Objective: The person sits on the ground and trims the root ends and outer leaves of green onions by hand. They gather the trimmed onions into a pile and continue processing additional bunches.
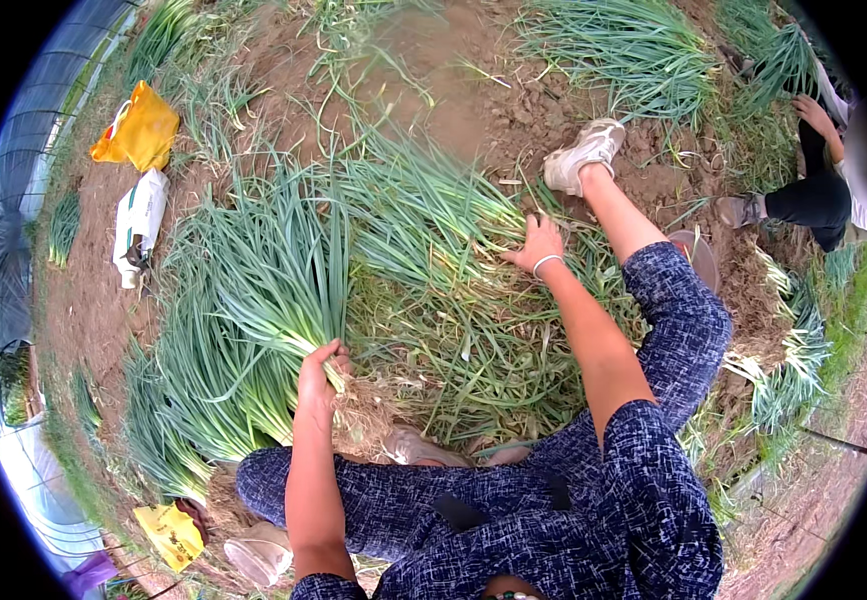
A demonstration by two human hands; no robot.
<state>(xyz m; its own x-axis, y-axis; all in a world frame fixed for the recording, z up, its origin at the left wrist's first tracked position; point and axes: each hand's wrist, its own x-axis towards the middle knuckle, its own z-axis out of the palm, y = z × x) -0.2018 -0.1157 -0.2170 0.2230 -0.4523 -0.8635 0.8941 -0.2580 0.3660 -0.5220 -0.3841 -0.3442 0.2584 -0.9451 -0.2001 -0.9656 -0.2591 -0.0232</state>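
My left hand (321, 376) is closed around the pale stalks of a bunch of green onions (283, 277); its leaves fan up and left, and its tangled roots hang below the fist. Under and left of this bunch lies a large pile of green onions (215, 375) with long green leaves. At the centre right, my right hand (540, 244) rests with spread fingers at the root end of another spread of green onions (433, 202) on the ground. Whether its fingertips grip any stalks cannot be told. Loose trimmed leaves (471, 360) cover the ground between my arms.
An orange bag (140, 127) and a white bag (140, 210) lie at upper left, a yellow packet (172, 534) at lower left. More green onions (628, 60) lie at top right. A co-worker (823, 180) sits at the right edge beside bundled onions (790, 352).
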